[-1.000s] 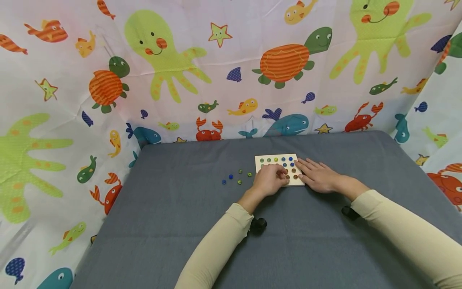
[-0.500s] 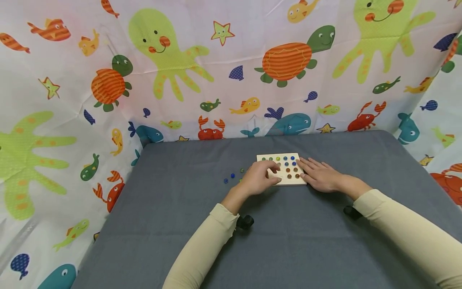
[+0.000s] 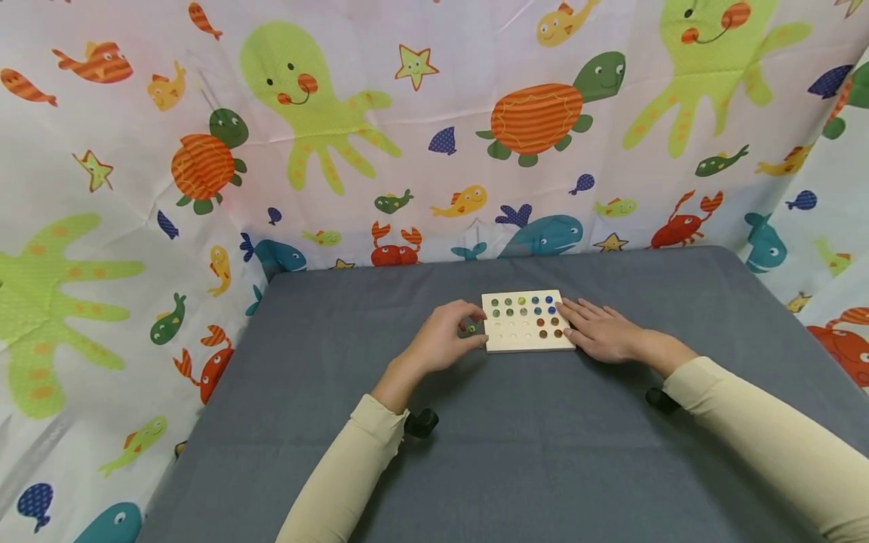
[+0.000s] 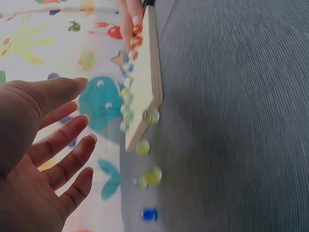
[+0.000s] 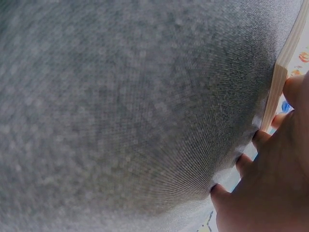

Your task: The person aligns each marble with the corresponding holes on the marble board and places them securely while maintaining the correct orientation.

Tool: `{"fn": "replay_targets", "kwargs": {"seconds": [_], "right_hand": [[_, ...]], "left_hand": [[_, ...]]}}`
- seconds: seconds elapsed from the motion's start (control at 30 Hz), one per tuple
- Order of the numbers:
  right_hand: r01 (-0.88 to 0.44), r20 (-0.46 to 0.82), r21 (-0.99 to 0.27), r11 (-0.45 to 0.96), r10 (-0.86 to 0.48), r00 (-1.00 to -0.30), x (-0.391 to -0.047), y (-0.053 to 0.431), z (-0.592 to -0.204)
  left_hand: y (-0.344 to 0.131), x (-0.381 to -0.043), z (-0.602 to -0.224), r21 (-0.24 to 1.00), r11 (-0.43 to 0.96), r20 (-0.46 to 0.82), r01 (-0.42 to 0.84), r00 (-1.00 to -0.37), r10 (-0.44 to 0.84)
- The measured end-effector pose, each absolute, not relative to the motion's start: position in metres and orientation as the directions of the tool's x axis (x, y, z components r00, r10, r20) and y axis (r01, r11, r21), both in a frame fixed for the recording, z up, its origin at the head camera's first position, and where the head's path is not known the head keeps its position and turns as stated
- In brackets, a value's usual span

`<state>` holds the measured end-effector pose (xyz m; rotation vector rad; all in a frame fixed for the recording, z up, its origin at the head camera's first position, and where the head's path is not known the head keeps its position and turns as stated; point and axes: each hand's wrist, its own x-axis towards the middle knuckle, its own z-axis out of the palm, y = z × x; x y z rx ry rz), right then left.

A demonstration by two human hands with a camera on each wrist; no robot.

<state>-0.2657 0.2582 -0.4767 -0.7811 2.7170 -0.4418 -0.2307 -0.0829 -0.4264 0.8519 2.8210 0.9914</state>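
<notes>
1. Left hand (image 3: 440,339): fingers spread, pinching nothing; a green marble (image 3: 471,329) shows in the gap between thumb and fingers.
2. Loose marbles (image 4: 153,175) lie on the surface (image 3: 577,437) below those fingers, the nearer hand.
3. Board (image 3: 514,346): just right of them, long axis running left to right.
4. Right hand (image 3: 600,332): fingers extended, touching the board's right end.

Pale rectangular wooden board (image 3: 516,345) is laid flat. 14 glass marbles (image 3: 522,301) are seated in it, 4 brownish ones at near right. 1 blue marble (image 4: 149,214) and several yellow-green marbles (image 4: 153,175) are scattered loose beyond its left end.
</notes>
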Motion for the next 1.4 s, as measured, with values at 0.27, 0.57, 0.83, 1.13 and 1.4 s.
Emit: {"fn": "replay_targets", "kwargs": {"seconds": [0.27, 0.57, 0.83, 1.13, 1.4], "right_hand": [[-0.472, -0.173, -0.378, 0.797, -0.561, -0.809, -0.26, 0.256, -0.476], [-0.479, -0.172, -0.347, 0.807, -0.556, -0.813, -0.269, 0.259, -0.479], [-0.475, -0.183, -0.362, 0.802, -0.56, -0.808, -0.269, 0.258, -0.476], [-0.47, -0.186, -0.359, 0.806, -0.555, -0.811, -0.269, 0.257, -0.477], [-0.465, -0.19, -0.364, 0.807, -0.553, -0.811, -0.269, 0.257, -0.477]], "left_hand": [[-0.123, -0.226, -0.427, 0.61, 0.67, 0.131, 0.424, -0.887, 0.442], [-0.154, -0.231, -0.437, 0.622, 0.708, 0.075, 0.334, -0.926, 0.371], [-0.166, -0.233, -0.452, 0.59, 0.748, 0.04, 0.305, -0.936, 0.35], [-0.168, -0.235, -0.459, 0.602, 0.752, 0.024, 0.267, -0.948, 0.317], [-0.168, -0.239, -0.462, 0.663, 0.723, -0.013, 0.196, -0.962, 0.272]]}}
